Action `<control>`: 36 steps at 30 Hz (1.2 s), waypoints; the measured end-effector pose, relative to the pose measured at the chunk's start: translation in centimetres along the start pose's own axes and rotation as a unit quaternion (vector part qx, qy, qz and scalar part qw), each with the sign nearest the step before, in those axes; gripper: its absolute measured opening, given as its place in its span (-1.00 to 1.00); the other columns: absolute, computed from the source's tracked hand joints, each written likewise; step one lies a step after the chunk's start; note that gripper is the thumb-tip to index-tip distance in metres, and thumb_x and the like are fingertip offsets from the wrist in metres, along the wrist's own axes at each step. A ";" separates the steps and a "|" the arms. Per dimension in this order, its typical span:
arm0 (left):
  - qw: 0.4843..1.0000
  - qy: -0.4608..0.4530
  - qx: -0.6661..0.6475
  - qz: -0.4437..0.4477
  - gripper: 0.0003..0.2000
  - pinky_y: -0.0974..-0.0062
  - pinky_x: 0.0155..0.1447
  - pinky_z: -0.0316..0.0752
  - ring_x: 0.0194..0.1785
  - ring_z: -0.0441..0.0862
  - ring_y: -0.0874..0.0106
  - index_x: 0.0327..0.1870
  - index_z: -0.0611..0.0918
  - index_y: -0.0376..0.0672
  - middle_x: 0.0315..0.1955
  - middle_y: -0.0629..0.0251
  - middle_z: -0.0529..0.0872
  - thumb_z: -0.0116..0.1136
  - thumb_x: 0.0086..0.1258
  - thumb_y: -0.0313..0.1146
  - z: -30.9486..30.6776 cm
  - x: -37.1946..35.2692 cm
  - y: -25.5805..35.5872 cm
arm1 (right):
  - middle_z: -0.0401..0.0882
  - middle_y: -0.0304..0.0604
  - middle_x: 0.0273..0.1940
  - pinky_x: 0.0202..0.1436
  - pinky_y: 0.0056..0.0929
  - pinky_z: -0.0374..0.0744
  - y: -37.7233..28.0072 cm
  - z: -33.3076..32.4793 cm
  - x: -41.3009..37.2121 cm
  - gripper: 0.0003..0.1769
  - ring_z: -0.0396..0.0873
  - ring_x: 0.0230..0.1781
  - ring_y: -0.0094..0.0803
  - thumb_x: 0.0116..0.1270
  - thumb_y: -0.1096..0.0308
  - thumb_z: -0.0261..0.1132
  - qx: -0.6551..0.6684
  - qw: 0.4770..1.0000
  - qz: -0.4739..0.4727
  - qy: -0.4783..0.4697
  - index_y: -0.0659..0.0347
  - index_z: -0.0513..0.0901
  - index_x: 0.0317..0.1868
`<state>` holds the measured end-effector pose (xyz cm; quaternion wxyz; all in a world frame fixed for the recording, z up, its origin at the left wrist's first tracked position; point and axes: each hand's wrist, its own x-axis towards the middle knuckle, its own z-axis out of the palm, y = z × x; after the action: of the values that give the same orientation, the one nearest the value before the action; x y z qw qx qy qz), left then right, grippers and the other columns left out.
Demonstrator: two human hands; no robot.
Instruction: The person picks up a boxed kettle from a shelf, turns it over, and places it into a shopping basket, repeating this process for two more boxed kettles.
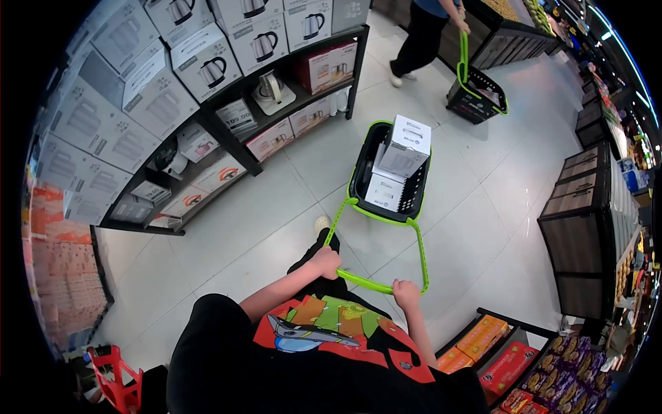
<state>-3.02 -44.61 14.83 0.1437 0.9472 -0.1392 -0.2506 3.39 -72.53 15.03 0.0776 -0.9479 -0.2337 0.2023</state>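
Note:
A black rolling shopping basket (408, 201) with a lime-green rim stands on the floor in front of me. Its green handle (365, 281) is pulled out toward my body. My left hand (325, 263) is closed round the handle's left corner, and my right hand (406, 293) grips it near the right corner. Inside the basket, a white appliance box (411, 134) stands upright and rises above the rim. A second white box (384, 192) sits lower, at the end nearer me. The basket's bottom is mostly hidden.
On the left are shelves of kettle boxes (207, 65). At the top, another person (422, 31) holds a similar basket (476, 103). Wooden display bins (579, 200) line the right. Snack packs (565, 372) fill a rack at lower right; a red frame (114, 376) stands at lower left.

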 end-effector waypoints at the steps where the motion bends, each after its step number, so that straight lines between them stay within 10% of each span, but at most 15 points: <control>1: 1.000 0.005 0.006 -0.007 -0.80 0.36 -0.29 0.39 -0.46 0.58 0.21 -0.65 0.62 -0.13 -0.64 0.18 0.60 0.12 -0.21 -0.20 0.9 -0.8 0.4 | 0.52 0.04 -0.61 -0.29 -0.14 0.46 0.1 0.8 -1.0 -0.44 0.51 -0.47 -0.03 0.25 0.10 -0.17 0.018 0.999 0.009 -0.036 0.26 0.55 -0.72; 7: 0.999 0.033 -0.003 -0.024 -0.81 0.39 -0.15 0.35 -0.43 0.56 0.23 -0.63 0.63 -0.13 -0.65 0.20 0.59 0.13 -0.24 -0.22 3.6 -4.8 1.8 | 0.52 -0.07 -0.67 -0.21 -0.21 0.45 -2.6 -1.2 -4.5 -0.30 0.54 -0.44 -0.10 0.25 -0.12 -0.24 0.086 0.971 0.009 -0.221 0.13 0.60 -0.75; 12: 0.996 0.081 -0.025 -0.021 -0.84 0.36 -0.17 0.35 -0.43 0.56 0.23 -0.63 0.62 -0.12 -0.65 0.23 0.59 0.13 -0.21 -0.25 5.6 -8.0 2.3 | 0.40 -0.12 -0.78 -0.51 -0.40 0.40 -5.6 -0.1 -6.8 -0.27 0.45 -0.69 -0.35 0.12 -0.30 -0.02 0.167 0.946 -0.006 -0.278 0.28 0.60 -0.65; 15: 0.989 0.142 -0.028 -0.019 -0.87 0.33 -0.17 0.35 -0.46 0.56 0.22 -0.63 0.62 -0.10 -0.67 0.25 0.58 0.14 -0.18 -0.26 6.9 -11.1 2.6 | 0.48 -0.01 -0.70 -0.39 -0.31 0.44 -8.2 2.1 -8.4 -0.25 0.52 -0.57 -0.14 0.06 -0.35 -0.02 0.142 0.952 -0.074 -0.259 0.28 0.59 -0.66; 20: 0.943 0.297 -0.151 -0.027 -0.57 0.28 -0.01 0.32 -0.09 0.37 0.19 -0.09 0.42 -0.03 -0.16 0.22 0.42 0.17 -0.09 -0.37 9.1 -20.4 1.8 | 0.45 -0.06 -0.74 -0.48 -0.32 0.42 -13.3 6.1 -12.0 -0.32 0.46 -0.67 -0.28 0.10 -0.23 0.10 0.125 0.968 -0.063 -0.210 0.34 0.55 -0.66; 26: 0.902 0.328 -0.255 -0.118 -0.62 0.24 -0.05 0.38 -0.11 0.41 0.14 -0.10 0.45 -0.02 -0.09 0.23 0.40 0.11 -0.04 -0.38 15.8 -27.3 0.5 | 0.50 0.16 -0.59 -0.33 -0.13 0.43 -17.4 12.7 -16.1 -0.29 0.50 -0.47 0.07 0.12 -0.26 0.04 0.096 0.972 -0.069 -0.201 0.37 0.56 -0.59; 36: 0.903 0.340 -0.175 -0.195 -0.59 0.21 0.00 0.38 -0.02 0.39 0.02 -0.05 0.45 -0.05 0.10 0.03 0.23 0.11 -0.04 -0.40 18.4 -31.6 -1.3 | 0.40 -0.09 -0.78 -0.58 -0.31 0.34 -26.1 16.5 -19.4 -0.40 0.35 -0.73 -0.42 0.20 -0.07 0.12 0.219 0.955 -0.110 -0.168 0.40 0.53 -0.63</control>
<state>-38.65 -36.58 12.77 0.2936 0.9428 0.1520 0.0432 -30.00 -57.90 13.16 0.2644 -0.8284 -0.2957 0.3954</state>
